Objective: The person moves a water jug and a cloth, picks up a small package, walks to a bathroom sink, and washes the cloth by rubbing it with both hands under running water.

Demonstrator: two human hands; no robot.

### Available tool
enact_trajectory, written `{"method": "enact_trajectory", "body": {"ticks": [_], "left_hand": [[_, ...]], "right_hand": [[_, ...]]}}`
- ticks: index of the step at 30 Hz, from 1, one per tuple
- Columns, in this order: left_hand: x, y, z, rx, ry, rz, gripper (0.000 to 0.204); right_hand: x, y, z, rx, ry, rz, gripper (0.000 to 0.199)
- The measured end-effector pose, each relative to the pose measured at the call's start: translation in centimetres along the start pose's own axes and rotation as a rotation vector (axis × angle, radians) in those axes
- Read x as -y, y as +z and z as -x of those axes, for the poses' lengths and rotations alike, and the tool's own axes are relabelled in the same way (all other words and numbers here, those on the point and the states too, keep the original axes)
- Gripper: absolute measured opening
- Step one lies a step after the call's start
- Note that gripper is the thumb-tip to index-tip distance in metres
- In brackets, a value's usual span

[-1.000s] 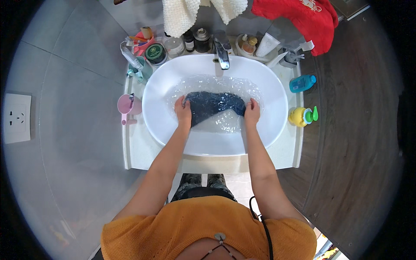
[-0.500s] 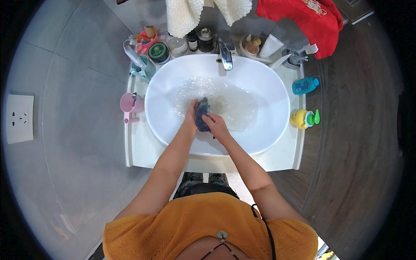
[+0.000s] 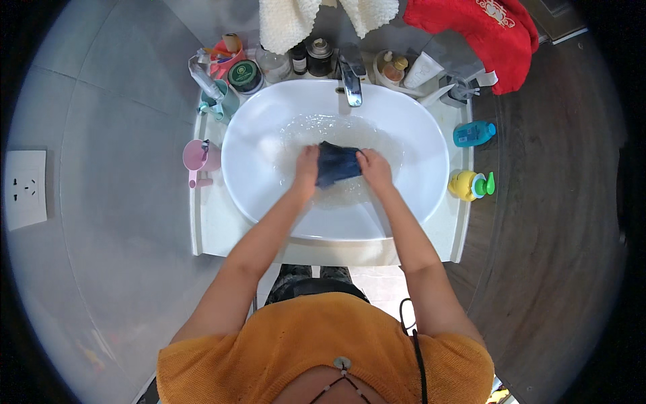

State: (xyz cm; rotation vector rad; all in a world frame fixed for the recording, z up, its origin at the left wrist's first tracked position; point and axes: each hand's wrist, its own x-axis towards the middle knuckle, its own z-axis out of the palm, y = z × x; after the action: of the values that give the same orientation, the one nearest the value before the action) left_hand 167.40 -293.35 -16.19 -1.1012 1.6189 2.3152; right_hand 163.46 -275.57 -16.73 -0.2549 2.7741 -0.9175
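Note:
A wet dark blue cloth (image 3: pixel 338 165), perhaps a small garment, is stretched between my hands over the water in the white oval sink (image 3: pixel 259 209). My left hand (image 3: pixel 307 166) is closed on its left edge. Its upper right corner is pinched by my right hand (image 3: pixel 374 167). Below the cloth lies shallow rippling water (image 3: pixel 356 195) with bubbles. The chrome faucet (image 3: pixel 351 84) stands at the sink's far rim, beyond the cloth.
A pink cup (image 3: pixel 200 156) stands left of the sink; a blue bottle (image 3: pixel 474 134) and yellow pump bottle (image 3: pixel 470 185) lie right. Jars (image 3: pixel 245 77) and a toiletry holder (image 3: pixel 390 74) line the back. Red cloth (image 3: pixel 464 37) and white towels (image 3: pixel 289 23) hang above.
The cloth was bunched up between my hands and is now spread out flat. My right hand has moved right and away from me, apart from my left.

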Motion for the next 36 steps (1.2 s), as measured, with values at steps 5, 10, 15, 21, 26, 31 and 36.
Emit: {"method": "enact_trajectory", "body": {"ticks": [5, 10, 15, 21, 26, 31, 36], "left_hand": [[-4.3, -3.9, -1.8, 0.128, 0.651, -0.175, 0.014], [-9.9, -4.2, 0.5, 0.037, 0.834, -0.287, 0.006], [-8.1, -7.2, 0.9, 0.087, 0.776, -0.537, 0.008], [-2.4, -11.1, 0.8, 0.358, 0.776, -1.133, 0.015], [-0.7, -6.3, 0.7, 0.278, 0.885, -1.354, 0.042], [1.1, -3.1, -1.2, 0.334, 0.816, -1.708, 0.067], [2.9, -3.8, -2.0, 0.326, 0.725, -1.839, 0.071]], "right_hand": [[0.3, -6.0, -1.5, -0.166, -0.424, -0.178, 0.020], [4.3, -11.3, -0.6, -0.247, -0.504, -0.109, 0.015], [0.8, -8.4, 1.7, -0.073, -0.433, -0.035, 0.016], [-1.0, -5.5, 5.5, 0.358, -0.309, 0.086, 0.015], [-0.9, -2.1, 2.3, -0.006, -0.445, 0.150, 0.027], [-0.7, 2.6, 2.4, 0.007, -0.345, 0.491, 0.059], [-2.0, 4.2, 2.8, 0.045, -0.298, 0.536, 0.061]]}}
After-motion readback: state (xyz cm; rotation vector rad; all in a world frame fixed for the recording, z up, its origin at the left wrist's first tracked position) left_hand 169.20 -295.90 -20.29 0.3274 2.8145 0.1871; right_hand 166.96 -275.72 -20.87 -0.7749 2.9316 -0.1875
